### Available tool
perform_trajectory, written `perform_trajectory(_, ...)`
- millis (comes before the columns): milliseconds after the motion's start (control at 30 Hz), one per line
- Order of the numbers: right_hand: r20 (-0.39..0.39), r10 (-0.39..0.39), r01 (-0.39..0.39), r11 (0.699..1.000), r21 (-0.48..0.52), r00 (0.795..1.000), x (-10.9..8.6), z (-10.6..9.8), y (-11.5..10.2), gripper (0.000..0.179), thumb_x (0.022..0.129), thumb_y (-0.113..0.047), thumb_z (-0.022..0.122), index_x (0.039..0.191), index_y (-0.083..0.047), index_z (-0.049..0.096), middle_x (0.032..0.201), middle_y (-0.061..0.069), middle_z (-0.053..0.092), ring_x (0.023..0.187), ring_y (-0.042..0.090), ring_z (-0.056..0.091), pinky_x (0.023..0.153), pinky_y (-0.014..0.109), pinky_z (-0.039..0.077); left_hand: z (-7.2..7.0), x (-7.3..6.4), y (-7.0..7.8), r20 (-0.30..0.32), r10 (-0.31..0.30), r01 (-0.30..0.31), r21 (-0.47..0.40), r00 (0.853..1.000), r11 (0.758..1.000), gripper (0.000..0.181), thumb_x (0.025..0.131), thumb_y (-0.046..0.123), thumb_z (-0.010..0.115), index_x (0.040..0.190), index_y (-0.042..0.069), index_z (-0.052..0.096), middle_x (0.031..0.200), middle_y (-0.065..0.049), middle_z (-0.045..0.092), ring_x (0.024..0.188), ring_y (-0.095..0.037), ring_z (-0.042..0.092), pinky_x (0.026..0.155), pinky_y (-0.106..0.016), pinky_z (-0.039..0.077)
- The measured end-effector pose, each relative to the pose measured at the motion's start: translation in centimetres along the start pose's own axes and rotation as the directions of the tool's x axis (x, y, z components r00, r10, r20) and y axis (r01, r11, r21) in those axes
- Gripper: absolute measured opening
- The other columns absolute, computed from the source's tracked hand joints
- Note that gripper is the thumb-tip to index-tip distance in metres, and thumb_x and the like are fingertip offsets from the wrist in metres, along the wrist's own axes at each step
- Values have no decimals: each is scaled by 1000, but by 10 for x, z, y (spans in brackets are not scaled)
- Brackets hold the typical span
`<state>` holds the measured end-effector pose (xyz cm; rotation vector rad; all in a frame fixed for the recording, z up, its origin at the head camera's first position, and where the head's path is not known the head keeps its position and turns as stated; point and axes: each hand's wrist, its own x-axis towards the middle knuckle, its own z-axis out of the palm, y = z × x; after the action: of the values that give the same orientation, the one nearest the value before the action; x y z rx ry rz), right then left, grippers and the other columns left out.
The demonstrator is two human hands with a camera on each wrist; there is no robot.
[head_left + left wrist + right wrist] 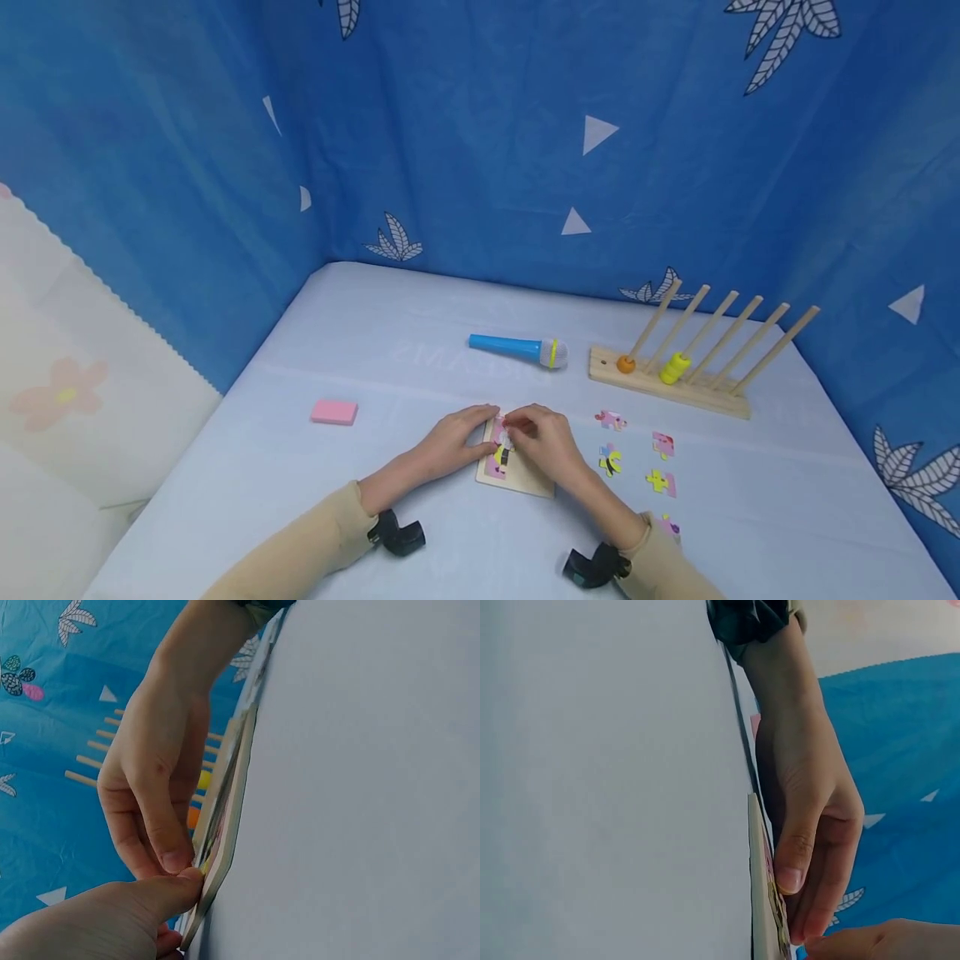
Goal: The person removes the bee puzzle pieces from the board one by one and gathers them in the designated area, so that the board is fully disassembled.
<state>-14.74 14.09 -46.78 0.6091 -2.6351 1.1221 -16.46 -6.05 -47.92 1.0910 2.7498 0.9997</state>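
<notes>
A wooden jigsaw tray (531, 480) lies flat on the table, with joined pink and yellow puzzle pieces (498, 460) along its left side. My left hand (450, 442) holds the tray at its left edge, the thumb on the near part and the fingers at the far corner. Over the tray's upper part, my right hand (551, 443) has its thumb and bent fingers together on a puzzle piece (504, 422), mostly hidden under the fingertips. In the left wrist view, the right thumb comes down close beside the left thumb at the tray (238, 796).
Several loose puzzle pieces (610, 460) lie right of the tray, one partly behind the right sleeve. A blue toy microphone (506, 345) lies beyond it. A wooden peg rack (705, 398) with orange and yellow beads stands back right. A pink block (334, 412) is at left.
</notes>
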Motion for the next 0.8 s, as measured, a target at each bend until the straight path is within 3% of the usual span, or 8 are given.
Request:
perform_trajectory(233, 14, -17, 18, 998, -65, 1000, 5, 2, 0, 14, 80, 0, 73, 93, -5, 71, 83, 0, 66, 74, 11, 61, 65, 23, 52, 1, -1, 1, -2, -9, 9, -3, 1000, 1000, 57, 91, 30, 65, 136, -1, 47, 136, -15, 49, 127, -26, 44, 102, -41, 39)
perform_trajectory(800, -6, -9, 9, 997, -72, 1000, 6, 3, 1, 13, 79, 0, 73, 91, -6, 71, 82, -1, 65, 73, 10, 60, 66, 23, 52, 0, 0, 2, -15, -2, 3, 8, 1000, 1000, 57, 90, 28, 66, 135, -3, 47, 135, -18, 49, 126, -29, 45, 100, -43, 40)
